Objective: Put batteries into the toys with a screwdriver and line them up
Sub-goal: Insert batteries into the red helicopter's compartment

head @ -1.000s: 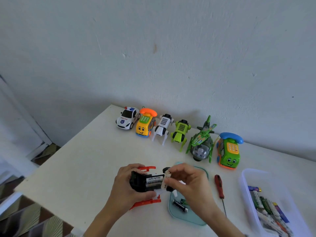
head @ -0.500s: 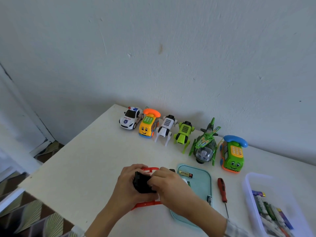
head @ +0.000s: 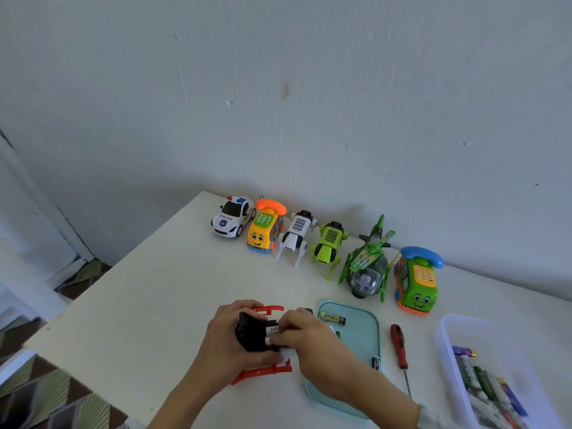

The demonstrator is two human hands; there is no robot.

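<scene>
My left hand (head: 227, 342) grips a black and red toy (head: 252, 334) turned belly-up on the table, red legs sticking out above and below. My right hand (head: 305, 340) presses a white battery (head: 272, 329) into its open compartment. A red-handled screwdriver (head: 399, 348) lies to the right, untouched. Two loose batteries, a gold one (head: 332, 318) and a black one (head: 376, 363), lie on a teal tray (head: 362, 332). Along the wall stand several toys in a row: police car (head: 232, 215), yellow phone car (head: 264, 226), white robot dog (head: 295, 236), green robot dog (head: 328, 247), green helicopter (head: 366, 267), green phone car (head: 418, 281).
A clear plastic bin (head: 445, 342) with several batteries sits at the right edge. The table's left edge drops to a patterned floor (head: 62, 397). A white wall runs right behind the toy row.
My right hand came in from the right onto the toy's battery compartment and now covers it. The camera tilted, so the scene sits lower in view.
</scene>
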